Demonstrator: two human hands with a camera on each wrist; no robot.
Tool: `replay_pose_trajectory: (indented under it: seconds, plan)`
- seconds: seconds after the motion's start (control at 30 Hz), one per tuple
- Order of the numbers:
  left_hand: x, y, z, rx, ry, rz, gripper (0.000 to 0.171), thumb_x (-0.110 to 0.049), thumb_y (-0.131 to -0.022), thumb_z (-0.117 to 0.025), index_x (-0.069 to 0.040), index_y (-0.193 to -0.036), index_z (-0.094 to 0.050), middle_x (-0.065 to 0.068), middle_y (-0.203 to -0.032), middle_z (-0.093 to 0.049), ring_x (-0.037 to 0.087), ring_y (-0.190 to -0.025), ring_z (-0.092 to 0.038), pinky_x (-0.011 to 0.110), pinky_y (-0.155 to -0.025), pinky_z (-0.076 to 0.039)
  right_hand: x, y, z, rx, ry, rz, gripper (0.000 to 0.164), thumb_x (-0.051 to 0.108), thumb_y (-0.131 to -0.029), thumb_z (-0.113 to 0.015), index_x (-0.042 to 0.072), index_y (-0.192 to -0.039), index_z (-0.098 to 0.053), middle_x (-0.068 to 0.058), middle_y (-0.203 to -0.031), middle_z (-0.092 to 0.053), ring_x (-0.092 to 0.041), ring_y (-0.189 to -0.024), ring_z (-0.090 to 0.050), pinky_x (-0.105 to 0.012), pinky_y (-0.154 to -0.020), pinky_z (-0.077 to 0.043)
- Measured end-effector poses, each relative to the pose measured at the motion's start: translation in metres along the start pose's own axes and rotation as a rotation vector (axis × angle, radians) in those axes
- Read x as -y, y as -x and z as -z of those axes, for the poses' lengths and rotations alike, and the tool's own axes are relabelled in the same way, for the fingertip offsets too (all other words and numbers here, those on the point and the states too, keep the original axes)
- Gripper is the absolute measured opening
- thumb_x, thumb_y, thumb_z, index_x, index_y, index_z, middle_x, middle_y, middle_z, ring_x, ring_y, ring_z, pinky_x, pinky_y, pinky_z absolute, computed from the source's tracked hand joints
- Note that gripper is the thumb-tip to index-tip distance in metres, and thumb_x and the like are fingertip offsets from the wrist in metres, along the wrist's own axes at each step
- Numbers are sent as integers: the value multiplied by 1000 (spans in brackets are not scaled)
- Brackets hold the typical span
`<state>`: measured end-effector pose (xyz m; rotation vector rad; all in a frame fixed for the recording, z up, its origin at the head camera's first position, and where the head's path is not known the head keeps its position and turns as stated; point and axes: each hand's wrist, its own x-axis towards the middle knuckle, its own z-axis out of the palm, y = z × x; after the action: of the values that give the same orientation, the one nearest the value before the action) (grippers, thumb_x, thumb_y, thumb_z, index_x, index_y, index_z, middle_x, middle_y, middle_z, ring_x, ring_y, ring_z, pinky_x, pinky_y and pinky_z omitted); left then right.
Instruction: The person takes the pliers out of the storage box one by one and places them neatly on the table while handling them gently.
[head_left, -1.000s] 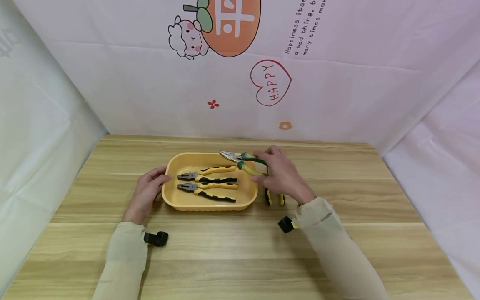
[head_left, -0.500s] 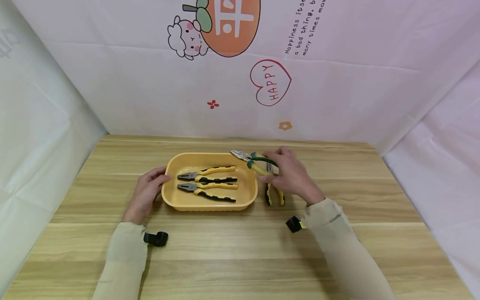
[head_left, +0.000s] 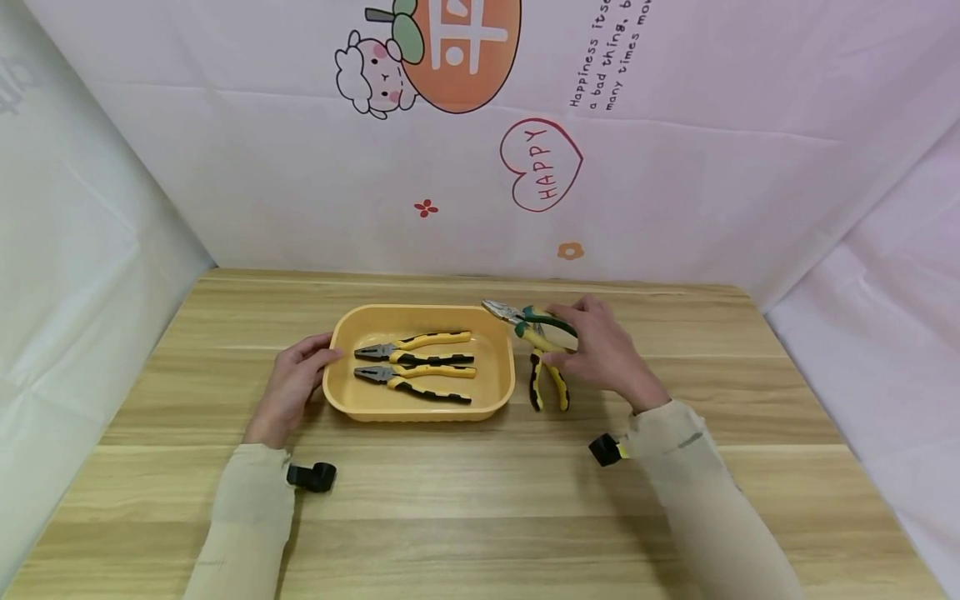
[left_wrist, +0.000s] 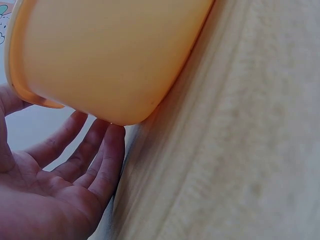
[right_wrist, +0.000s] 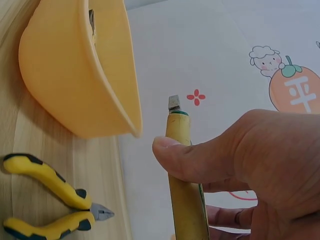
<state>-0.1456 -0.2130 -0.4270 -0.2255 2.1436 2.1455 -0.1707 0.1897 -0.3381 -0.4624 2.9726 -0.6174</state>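
My left hand [head_left: 295, 385] holds the left end of a yellow plastic basin [head_left: 420, 414], its thumb at the rim. In the left wrist view, the other fingers touch the basin's outer wall [left_wrist: 110, 65]. Inside lie two combination pliers with yellow-black handles, upper pliers [head_left: 435, 338] and lower pliers [head_left: 431, 395], jaws pointing left. Just right of the basin, my right hand [head_left: 606, 352] grips green-and-yellow pliers [head_left: 534, 337] by the handles, raised, jaws towards the basin. Beneath them, another yellow-black pair of pliers [head_left: 561, 390] lies on the table, its head partly hidden.
A wood-grain table [head_left: 450, 517] carries everything. White printed cloth [head_left: 300, 192] hangs behind it, with more cloth at both sides. Each wrist wears a small black camera, the left camera [head_left: 313, 477] and the right camera [head_left: 605, 450].
My right hand has moved right with the green-and-yellow pliers, from over the basin's right end to beyond its rim. More of the pliers on the table shows. The left hand and basin stay still.
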Motion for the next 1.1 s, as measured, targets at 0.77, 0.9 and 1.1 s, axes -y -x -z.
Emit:
replay_pose_trajectory:
  seconds: [0.77, 0.9, 1.1]
  plan:
    - [-1, 1, 1, -3, -10, 6, 53, -15, -105, -56, 9, -149, -41, 25, -143, -46, 3, -105, -63, 17, -88, -53, -27, 15, 12, -3, -4, -47, 64, 24, -85, -83, 2, -140, -58, -21, -115, -52, -37, -103, -46, -45, -72, -46]
    - [-2, 1, 0, -3, -7, 5, 53, -15, -105, -56, 9, -149, -41, 26, -144, -46, 4, -105, -63, 17, -88, -54, -31, 17, 15, 2, 5, -47, 64, 23, -86, -83, 1, -141, -57, -23, -117, -53, -39, -105, -46, -46, -72, -48]
    - [-2, 2, 0, -1, -5, 7, 52, -14, -105, -56, 9, -149, -41, 27, -145, -45, 4, -105, -63, 18, -89, -54, -38, 21, 19, 6, 18, -52, 65, 23, -86, -82, -1, -141, -56, -24, -115, -53, -39, -103, -47, -47, -72, -47]
